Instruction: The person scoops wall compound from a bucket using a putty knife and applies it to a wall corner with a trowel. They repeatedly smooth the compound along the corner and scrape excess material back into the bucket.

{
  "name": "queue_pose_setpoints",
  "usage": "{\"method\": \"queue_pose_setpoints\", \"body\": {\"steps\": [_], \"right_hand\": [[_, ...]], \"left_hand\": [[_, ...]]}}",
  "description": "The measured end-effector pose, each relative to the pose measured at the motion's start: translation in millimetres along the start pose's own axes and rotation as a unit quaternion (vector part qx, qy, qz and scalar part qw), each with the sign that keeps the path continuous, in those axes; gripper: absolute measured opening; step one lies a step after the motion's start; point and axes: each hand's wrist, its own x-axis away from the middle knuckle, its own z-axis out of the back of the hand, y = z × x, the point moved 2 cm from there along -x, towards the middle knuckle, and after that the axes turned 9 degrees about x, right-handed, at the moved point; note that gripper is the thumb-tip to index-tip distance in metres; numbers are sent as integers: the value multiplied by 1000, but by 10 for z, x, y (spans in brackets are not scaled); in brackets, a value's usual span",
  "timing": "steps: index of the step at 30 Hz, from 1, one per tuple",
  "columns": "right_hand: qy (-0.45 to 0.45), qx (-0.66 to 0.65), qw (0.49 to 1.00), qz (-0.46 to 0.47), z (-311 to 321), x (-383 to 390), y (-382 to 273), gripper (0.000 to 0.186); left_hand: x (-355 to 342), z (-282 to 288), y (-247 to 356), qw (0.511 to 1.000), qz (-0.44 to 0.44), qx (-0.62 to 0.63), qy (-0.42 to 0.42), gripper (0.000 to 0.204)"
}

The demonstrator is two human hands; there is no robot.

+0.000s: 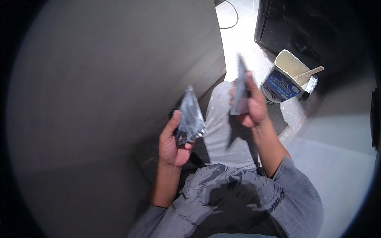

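My left hand point(173, 146) is closed round the lower part of a shiny grey flat piece point(190, 113), which tapers to a point at the top and has a dark, uneven lower edge. To its right and a little higher, my right hand point(254, 101) grips a thin grey blade-like plate point(240, 85), seen nearly edge-on and smeared by motion. The two pieces are held apart, above my knee. Their exact kind is unclear. Beyond my right hand stands a cut-open plastic container point(278, 77) with a blue label. Cream-coloured residue coats its inside, and a wooden stick point(311, 73) leans in it.
A large grey panel or wall point(119, 79) fills the left side, close to my left hand. At the upper right is a black bulky object point(313, 27). A dark cable point(237, 18) curls over the pale floor point(242, 39) at the top. A pale surface point(333, 158) lies right.
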Motion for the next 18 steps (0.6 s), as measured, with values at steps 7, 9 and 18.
{"method": "queue_pose_setpoints", "body": {"steps": [7,9,18], "right_hand": [[-250,244,927,-137,-194,-16,518,49],[-126,180,961,-168,-130,147,214,55],[149,299,851,405,559,667,-1992,53]], "left_hand": [[56,-135,311,996,-11,89,30,33],[74,-128,492,987,-131,-60,66,29],[30,-144,304,966,-147,-208,43,29]]}}
